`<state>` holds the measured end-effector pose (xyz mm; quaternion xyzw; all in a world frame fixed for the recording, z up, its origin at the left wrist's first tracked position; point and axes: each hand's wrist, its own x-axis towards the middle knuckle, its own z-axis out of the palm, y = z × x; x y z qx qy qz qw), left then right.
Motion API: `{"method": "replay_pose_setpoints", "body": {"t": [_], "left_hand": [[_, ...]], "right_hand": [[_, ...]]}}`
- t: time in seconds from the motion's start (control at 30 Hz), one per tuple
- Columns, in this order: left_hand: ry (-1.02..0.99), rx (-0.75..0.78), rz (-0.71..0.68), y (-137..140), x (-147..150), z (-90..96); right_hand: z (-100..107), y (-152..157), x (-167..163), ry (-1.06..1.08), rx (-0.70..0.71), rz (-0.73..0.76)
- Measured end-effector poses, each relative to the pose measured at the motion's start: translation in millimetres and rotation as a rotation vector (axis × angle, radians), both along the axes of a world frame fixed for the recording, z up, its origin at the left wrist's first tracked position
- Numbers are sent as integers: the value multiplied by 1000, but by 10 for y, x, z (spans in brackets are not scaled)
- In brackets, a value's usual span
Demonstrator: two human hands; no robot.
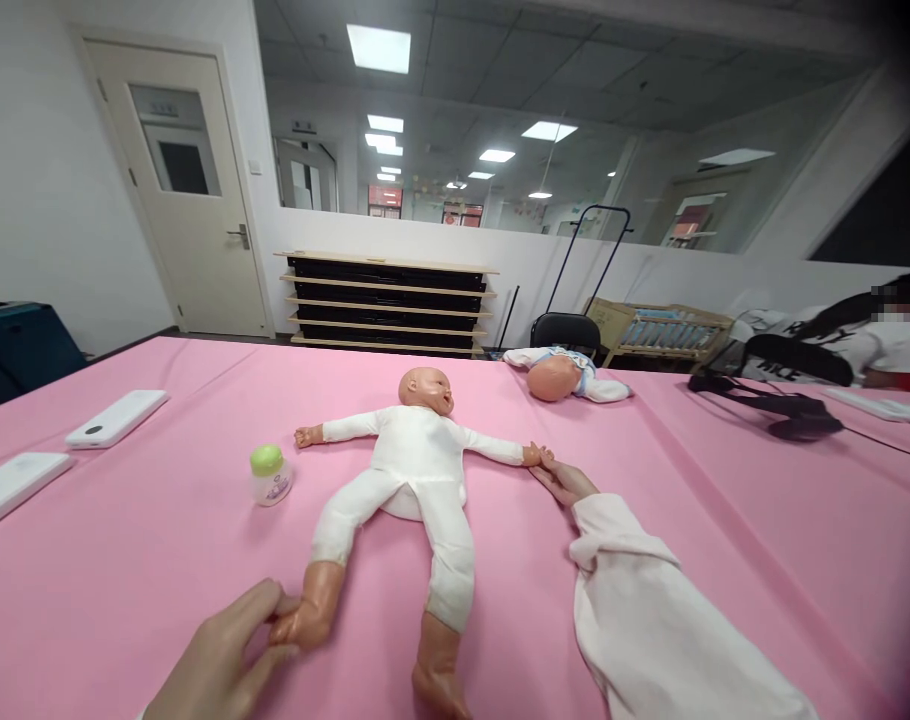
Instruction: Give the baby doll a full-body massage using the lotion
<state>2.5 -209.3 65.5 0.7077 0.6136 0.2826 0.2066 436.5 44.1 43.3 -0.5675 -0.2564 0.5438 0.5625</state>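
Head view: left hand point(226, 650) fingers pinch the foot point(305, 620) of a baby doll point(421, 450); right hand point(573, 484) fingers touch its hand point(531, 455), closure indeterminable. Doll lies mid-worktop point(534, 600), head towards far edge. Uneven pulling could twist it, its free arm point(350, 427) striking the green-lidded jar point(272, 477).

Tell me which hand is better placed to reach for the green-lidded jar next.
Probably the left hand: it is nearer the jar, on the same side of the doll, though it grips one foot. The right hand is across the doll, touching the doll's hand.
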Motion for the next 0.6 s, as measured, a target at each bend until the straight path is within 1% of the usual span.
{"method": "replay_pose_setpoints", "body": {"t": [0.03, 0.07, 0.1, 0.17, 0.2, 0.27, 0.3, 0.33, 0.37, 0.4, 0.47, 0.5, 0.53, 0.6], "left_hand": [[-13, 11, 7, -14, -12, 13], [-24, 33, 28, -2, -37, 78], [-27, 64, 59, 38, -70, 190], [-16, 145, 119, 191, -124, 504], [-1, 186, 116, 297, -125, 676], [5, 289, 41, 542, -35, 974], [6, 325, -17, 671, 62, 1075], [0, 354, -85, 796, 189, 1133], [-12, 378, -164, 914, 341, 1146], [-31, 391, -251, 1020, 508, 1116], [-58, 355, -423, 1191, 848, 956], [-46, 334, -478, 1254, 1001, 849], [-11, 313, -518, 1304, 1132, 742], [50, 290, -530, 1367, 1306, 584]], "right_hand": [[37, 23, -13, -7, 14, -14], [99, 62, -38, -19, 38, -32], [184, 116, -79, -31, 75, -50], [399, 244, -216, -44, 184, -74], [516, 308, -319, -68, 277, -72], [730, 410, -595, -197, 518, -16], [812, 440, -760, -314, 640, 48], [871, 455, -935, -457, 732, 136], [905, 455, -1110, -608, 798, 252], [915, 442, -1277, -755, 841, 394], [884, 392, -1559, -1012, 902, 678], [855, 363, -1666, -1117, 924, 793], [826, 337, -1746, -1195, 941, 875], [790, 301, -1826, -1287, 958, 965]]}}
